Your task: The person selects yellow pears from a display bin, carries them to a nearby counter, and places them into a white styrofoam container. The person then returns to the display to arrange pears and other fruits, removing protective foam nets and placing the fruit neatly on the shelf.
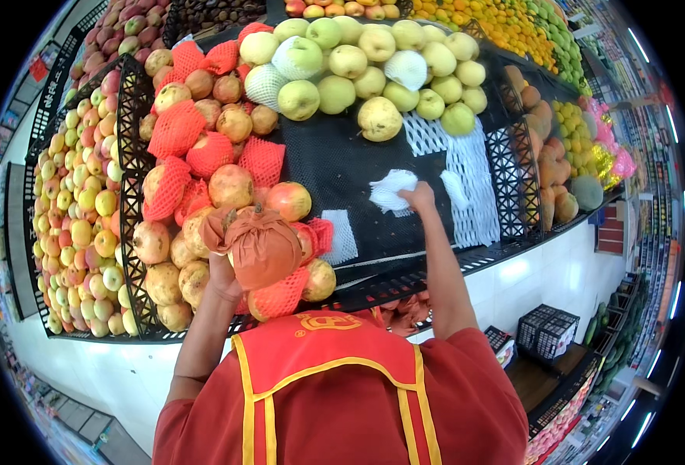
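A large round fruit wrapped in brown-orange paper (265,247) rests in my left hand (225,278), above a pile of pomegranates (231,185), some sleeved in red foam nets (178,128). My right hand (419,196) pinches a crumpled white foam net (393,189) over the black mat (342,157). Right of it lie a small white foam piece (454,189) and flat white foam netting (473,174). A separate white foam piece (340,235) lies beside the pomegranates. Green-yellow pears (336,95), a few in white foam nets, are heaped beyond the mat.
Black plastic crate dividers (136,174) separate apples (87,200) at left from the pomegranates. Another lattice divider (513,174) borders papaya-like orange fruit (551,165) at right. The display's slotted front edge (377,289) runs before me. Brown-orange paper wrappers (407,314) sit below it.
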A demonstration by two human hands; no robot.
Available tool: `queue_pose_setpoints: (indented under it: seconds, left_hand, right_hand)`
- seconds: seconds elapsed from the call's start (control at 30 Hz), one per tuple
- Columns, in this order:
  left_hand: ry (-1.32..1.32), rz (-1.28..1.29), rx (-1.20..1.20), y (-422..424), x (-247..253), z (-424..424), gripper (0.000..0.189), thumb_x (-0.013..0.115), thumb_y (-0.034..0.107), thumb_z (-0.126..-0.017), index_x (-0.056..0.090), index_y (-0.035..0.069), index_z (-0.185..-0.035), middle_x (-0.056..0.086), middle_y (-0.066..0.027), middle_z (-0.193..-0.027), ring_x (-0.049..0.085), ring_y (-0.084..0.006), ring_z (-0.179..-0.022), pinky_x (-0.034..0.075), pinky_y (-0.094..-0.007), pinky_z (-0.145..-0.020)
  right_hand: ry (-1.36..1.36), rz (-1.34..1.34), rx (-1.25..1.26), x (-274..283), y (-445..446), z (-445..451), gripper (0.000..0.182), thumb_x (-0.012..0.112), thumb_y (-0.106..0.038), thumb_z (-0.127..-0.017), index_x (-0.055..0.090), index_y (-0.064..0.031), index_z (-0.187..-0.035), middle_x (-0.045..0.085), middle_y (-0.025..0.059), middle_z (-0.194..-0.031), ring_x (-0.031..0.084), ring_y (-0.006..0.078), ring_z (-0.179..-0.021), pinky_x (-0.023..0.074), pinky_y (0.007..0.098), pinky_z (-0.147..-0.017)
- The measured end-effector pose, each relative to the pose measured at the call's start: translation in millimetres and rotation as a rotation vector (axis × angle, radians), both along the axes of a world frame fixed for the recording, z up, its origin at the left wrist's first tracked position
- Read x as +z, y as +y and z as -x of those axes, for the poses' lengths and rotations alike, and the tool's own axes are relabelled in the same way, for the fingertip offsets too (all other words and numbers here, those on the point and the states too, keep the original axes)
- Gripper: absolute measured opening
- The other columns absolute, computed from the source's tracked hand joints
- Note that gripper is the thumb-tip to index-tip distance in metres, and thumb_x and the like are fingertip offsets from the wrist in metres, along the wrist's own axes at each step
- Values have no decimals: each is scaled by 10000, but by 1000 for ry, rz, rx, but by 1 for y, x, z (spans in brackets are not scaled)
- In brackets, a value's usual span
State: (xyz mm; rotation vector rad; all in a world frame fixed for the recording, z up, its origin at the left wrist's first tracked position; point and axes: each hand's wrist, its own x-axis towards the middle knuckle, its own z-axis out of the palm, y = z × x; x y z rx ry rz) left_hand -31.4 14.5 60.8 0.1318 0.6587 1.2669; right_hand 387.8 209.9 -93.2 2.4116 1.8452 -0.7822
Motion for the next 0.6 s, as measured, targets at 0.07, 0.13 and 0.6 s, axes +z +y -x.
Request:
queue_pose_setpoints:
  seconds: [0.07,0.13,0.6]
  left_hand:
    - [35,19,23,-1,-1,-2,642,475,530,-896,467,34,-1303,509,-126,-1316,497,-268,-1200,386,-418,-1042]
    - [-151,-28,17,0,-3,-2,616,458,507,-911,467,31,-1302,507,-131,-1319,497,-269,-1202,384,-418,-1044]
    - [-471,-77,19,20,30,-12,589,441,475,-920,451,50,-1328,497,-146,-1330,499,-306,-1203,407,-463,-1025]
  right_hand:
    - [36,20,28,35,5,4,577,730,-444,-633,666,8,-986,645,233,-1023,607,376,-992,471,415,-871]
    - [-22,-167,-32,35,17,-35,534,704,-452,-662,688,-10,-961,665,224,-974,635,369,-935,485,420,-831]
    - [4,-363,195,90,18,-93,452,717,-326,-647,590,-31,-966,660,198,-913,641,347,-845,504,410,-752]
